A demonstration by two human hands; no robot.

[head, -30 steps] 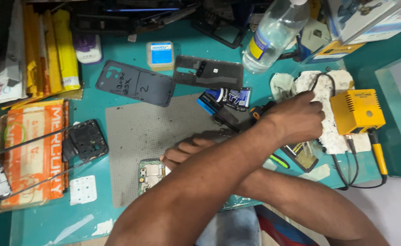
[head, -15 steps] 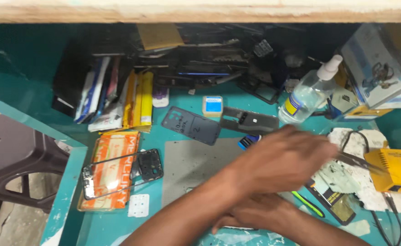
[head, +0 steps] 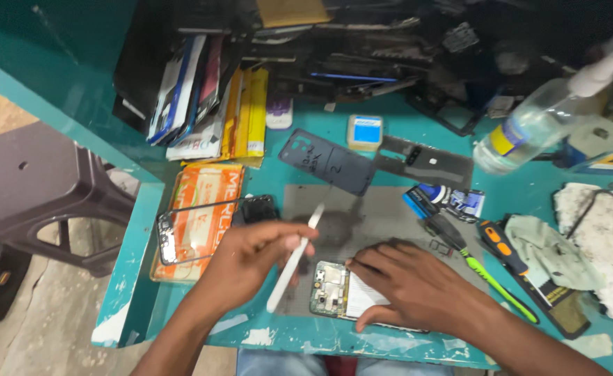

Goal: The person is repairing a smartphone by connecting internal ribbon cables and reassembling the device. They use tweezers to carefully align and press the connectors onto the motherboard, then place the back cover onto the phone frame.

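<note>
My left hand [head: 251,257] holds a thin white plastic stick [head: 294,261] at a slant, its lower tip just left of an opened phone [head: 331,289] with its circuit board showing. My right hand [head: 418,285] lies on the phone's right part, fingers on top and thumb at its near edge, pinning it to a grey work mat [head: 383,216] on the teal bench. The hand hides most of the phone.
A dark phone back cover [head: 327,161] and a small blue-white box [head: 364,132] lie behind the mat. An orange packet [head: 202,216] with a phone frame is at left. A green screwdriver [head: 487,278], cloth [head: 550,251] and spray bottle [head: 529,129] are at right. A plastic stool [head: 35,188] stands beside the bench.
My left arm, crossed over to the right side before, has come back to the left and now holds the white stick. The view has swung left and back.
</note>
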